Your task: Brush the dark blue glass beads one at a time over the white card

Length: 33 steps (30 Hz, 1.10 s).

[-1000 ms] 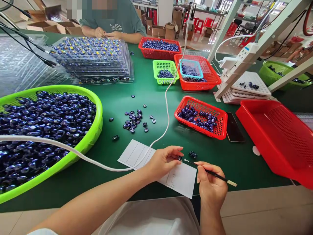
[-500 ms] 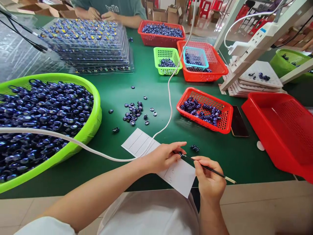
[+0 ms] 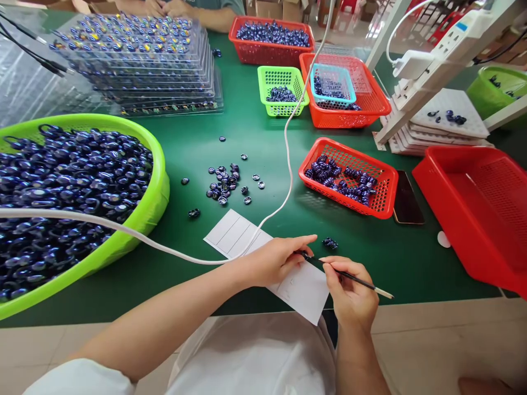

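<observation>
My right hand (image 3: 354, 291) grips a thin black stick with a pale end, like a fine paintbrush (image 3: 364, 282). Its tip points at a small dark shiny piece (image 3: 304, 254) pinched in the fingers of my left hand (image 3: 276, 262); the fingers partly hide the piece. Below both hands lies a white paper card (image 3: 307, 293) with printed lines. A dark beaded piece (image 3: 330, 243) rests on the green table just beyond my fingertips. Farther off, several small dark blue pieces (image 3: 224, 181) lie scattered in a loose group.
A big green basket (image 3: 162, 181) of dark blue pieces stands at left. A red basket (image 3: 389, 200) holds more, beside a phone (image 3: 407, 200). A white cable (image 3: 181, 255) crosses the table. Clear trays (image 3: 164, 82) are stacked ahead, near another person's hands (image 3: 168, 7).
The camera view has shifted slightly. My right hand has moved closer to my left, bringing the brush tip nearer the left fingers. Both hands keep their hold.
</observation>
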Motion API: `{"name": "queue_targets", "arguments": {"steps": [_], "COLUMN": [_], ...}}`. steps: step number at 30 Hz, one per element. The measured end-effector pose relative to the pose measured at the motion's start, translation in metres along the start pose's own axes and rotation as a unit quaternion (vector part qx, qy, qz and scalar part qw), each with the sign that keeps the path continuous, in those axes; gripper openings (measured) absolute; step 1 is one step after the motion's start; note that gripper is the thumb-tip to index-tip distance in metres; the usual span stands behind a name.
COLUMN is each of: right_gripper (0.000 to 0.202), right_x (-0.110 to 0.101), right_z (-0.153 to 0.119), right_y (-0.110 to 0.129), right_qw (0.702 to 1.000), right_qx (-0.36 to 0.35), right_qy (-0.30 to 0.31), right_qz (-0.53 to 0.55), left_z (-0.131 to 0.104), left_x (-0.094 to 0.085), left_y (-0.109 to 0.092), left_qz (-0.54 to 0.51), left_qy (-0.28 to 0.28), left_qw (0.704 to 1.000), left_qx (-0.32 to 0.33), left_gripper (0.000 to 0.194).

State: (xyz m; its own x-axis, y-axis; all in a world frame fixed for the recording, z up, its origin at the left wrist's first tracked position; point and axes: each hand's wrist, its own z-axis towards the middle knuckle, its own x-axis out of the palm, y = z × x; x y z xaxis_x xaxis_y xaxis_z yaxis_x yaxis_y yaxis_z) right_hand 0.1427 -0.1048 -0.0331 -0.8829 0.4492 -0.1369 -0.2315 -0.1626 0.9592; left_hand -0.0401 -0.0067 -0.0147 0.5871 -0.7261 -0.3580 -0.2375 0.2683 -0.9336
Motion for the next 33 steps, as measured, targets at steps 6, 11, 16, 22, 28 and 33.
{"name": "queue_targets", "arguments": {"steps": [6, 11, 16, 22, 28, 33], "right_gripper": [0.013, 0.011, 0.014, 0.015, 0.006, 0.015], "right_x": [0.000, 0.000, -0.002, -0.004, -0.005, 0.011], "right_z": [0.000, 0.000, 0.000, 0.000, 0.004, 0.007], "right_y": [0.000, -0.002, -0.004, -0.007, -0.004, -0.022], "right_qw": [1.000, 1.000, 0.999, 0.999, 0.993, 0.987], "right_qx": [-0.007, -0.014, -0.028, -0.028, -0.074, -0.136], "right_qy": [0.010, 0.006, 0.016, 0.034, 0.043, -0.042], "right_qz": [-0.006, -0.012, -0.019, -0.027, -0.084, -0.080], "left_z": [0.000, 0.000, 0.000, 0.001, 0.000, 0.001], "left_x": [0.000, 0.000, 0.000, 0.000, 0.003, 0.006], "left_y": [0.000, -0.001, -0.002, 0.000, -0.001, -0.003], "left_qz": [-0.002, -0.003, 0.001, 0.001, -0.006, 0.000], "left_qy": [0.000, 0.003, 0.010, 0.013, 0.002, 0.005], "left_qw": [1.000, 1.000, 1.000, 1.000, 1.000, 0.999], "left_qx": [-0.002, -0.005, -0.014, -0.011, -0.008, -0.045], "left_gripper": [0.057, 0.057, 0.056, 0.055, 0.055, 0.056]}}
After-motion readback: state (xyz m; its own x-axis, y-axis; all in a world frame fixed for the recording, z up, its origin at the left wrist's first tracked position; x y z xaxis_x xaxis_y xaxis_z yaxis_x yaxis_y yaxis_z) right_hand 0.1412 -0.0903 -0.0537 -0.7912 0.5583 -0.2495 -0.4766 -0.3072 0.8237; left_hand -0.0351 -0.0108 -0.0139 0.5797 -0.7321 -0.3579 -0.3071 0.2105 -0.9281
